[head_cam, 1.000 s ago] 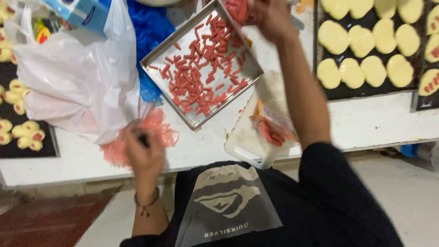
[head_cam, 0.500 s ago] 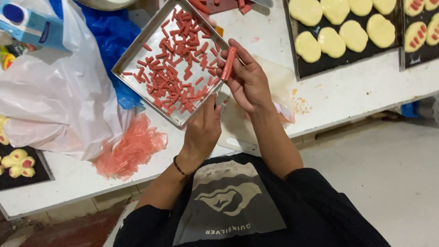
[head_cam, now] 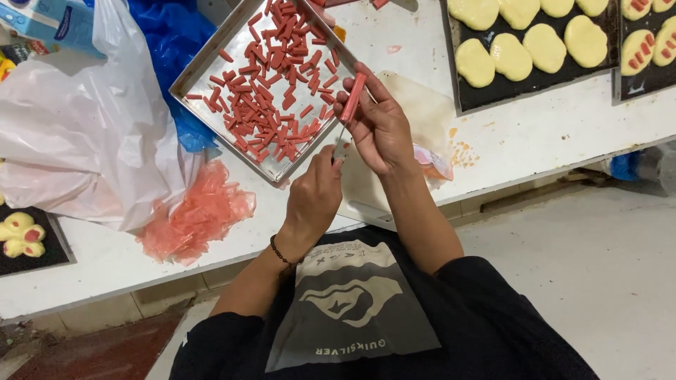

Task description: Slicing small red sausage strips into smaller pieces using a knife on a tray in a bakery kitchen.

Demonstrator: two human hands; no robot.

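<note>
Centre frame: right hand (head_cam: pixel 380 127) pinches a whole sausage (head_cam: pixel 353 97), left hand (head_cam: pixel 317 193) grips a small knife (head_cam: pixel 341 141). Metal tray (head_cam: pixel 204 67) upper-middle already heaped with cut pieces (head_cam: pixel 271 91); most dough rounds (head_cam: pixel 528 42) upper right look untopped.

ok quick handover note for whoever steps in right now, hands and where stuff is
Right hand: grip on one whole red sausage, held above the white cutting board.
Left hand: grip on a small knife, blade at the sausage's lower end.
Metal tray: holds a heap of cut sausage pieces.
Pink casings lie piled on the table.
Dough pieces sit on a dark tray, mostly untopped.
Done: many pieces cut. Left: the sausage in hand is uncut.
</note>
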